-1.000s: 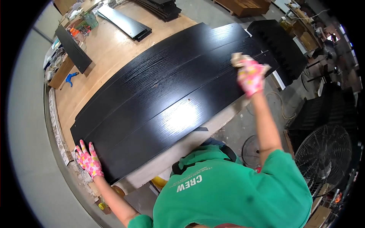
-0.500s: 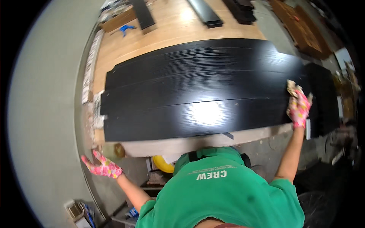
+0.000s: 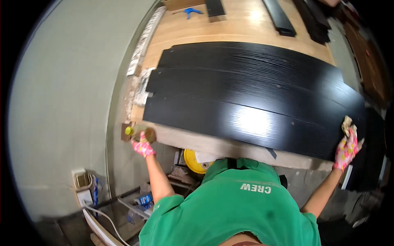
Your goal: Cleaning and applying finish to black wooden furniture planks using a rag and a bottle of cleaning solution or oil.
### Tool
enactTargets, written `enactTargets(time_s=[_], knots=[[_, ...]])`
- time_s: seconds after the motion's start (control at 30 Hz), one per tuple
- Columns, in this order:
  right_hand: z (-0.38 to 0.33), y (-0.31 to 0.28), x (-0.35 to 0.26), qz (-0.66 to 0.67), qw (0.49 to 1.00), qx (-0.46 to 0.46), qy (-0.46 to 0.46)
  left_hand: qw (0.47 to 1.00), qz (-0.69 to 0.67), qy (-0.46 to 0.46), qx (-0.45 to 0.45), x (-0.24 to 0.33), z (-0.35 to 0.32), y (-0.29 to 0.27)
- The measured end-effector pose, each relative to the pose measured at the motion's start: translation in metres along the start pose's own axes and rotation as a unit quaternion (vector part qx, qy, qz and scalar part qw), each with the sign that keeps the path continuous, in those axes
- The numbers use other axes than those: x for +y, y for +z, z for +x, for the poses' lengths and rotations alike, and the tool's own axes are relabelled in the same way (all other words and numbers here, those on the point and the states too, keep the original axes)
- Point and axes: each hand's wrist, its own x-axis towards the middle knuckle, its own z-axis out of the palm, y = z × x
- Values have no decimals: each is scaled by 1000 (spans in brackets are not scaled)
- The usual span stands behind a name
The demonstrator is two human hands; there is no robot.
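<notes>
At the left end of the workbench, my left hand [image 3: 143, 146], in a pink flowered glove, is at a blurred, translucent yellowish-brown bottle [image 3: 149, 135]. Its fingers are bent against the bottle's near side, partly hiding it. A small yellow cap [image 3: 129, 130] shows just left of it. My right hand [image 3: 347, 152], gloved alike, is closed on a crumpled beige rag [image 3: 347, 124] at the right end of a glossy black panel [image 3: 197, 96]. Several long boards side by side make up this panel, and bright light reflects off its near middle.
Beyond the panel, black strips [image 3: 279, 18] and a blue clamp-like tool [image 3: 192, 11] lie on the wooden tabletop [image 3: 242, 24]. A grey-green wall [image 3: 69, 102] borders the left. Below the bench edge are a yellow round lid [image 3: 193, 162] and a wall socket with cables [image 3: 84, 180].
My left hand has moved from beside the bench up to the bottle, its fingers now bent. The right hand stays with the rag at the panel's right end. The whole view has turned.
</notes>
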Motion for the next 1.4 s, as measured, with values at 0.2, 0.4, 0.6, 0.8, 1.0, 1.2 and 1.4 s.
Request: enactTargets(time_s=[0.2,0.4,0.6,0.8,1.0,1.2,1.4], knots=[[6,-1,-31,14,997,4,72,934,-122,315,-118,155,-24,-32],[5,-7,-38,34,993,29,107,730,24,617,-293,299,-136,30],[3,-9,-31,76,991,24,108,573,32,745,-340,343,-227,82],[1,-7,-31,64,992,27,107,487,83,797,-348,353,-272,105],[2,-7,-34,60,991,29,112,436,113,829,-332,356,-289,114],[5,-10,-35,71,991,33,107,422,130,830,-342,357,-290,120],[3,-7,-34,59,992,13,114,442,98,825,-339,358,-283,118]])
